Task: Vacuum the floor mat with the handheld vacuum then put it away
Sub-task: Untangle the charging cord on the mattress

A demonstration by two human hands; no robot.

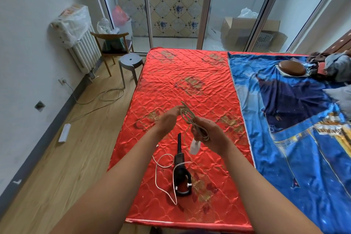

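both hands are raised over the near half of the red mat (190, 74). the right hand (210, 135) has its fingers curled round a coiled cable (187, 118), and a white plug (194, 146) hangs below the fist. the left hand (168, 121), at 9 o'clock of the coil, reaches its fingertips to the top loop and pinches a strand there.

the handheld vacuum (180, 173) lies on the mat just below the hands, with its nozzle toward 12 o'clock and its handle toward 6. neither hand touches it. a thin white cord (156, 175) loops on the mat at its 9 o'clock and crosses its body.

a blue cover (294, 138) lies at 3 o'clock of the mat. on the wooden floor (66, 157) at 9 o'clock lies a white power strip (64, 132). at 11 o'clock stand a grey stool (131, 61), a chair (112, 43) and a radiator (85, 51).
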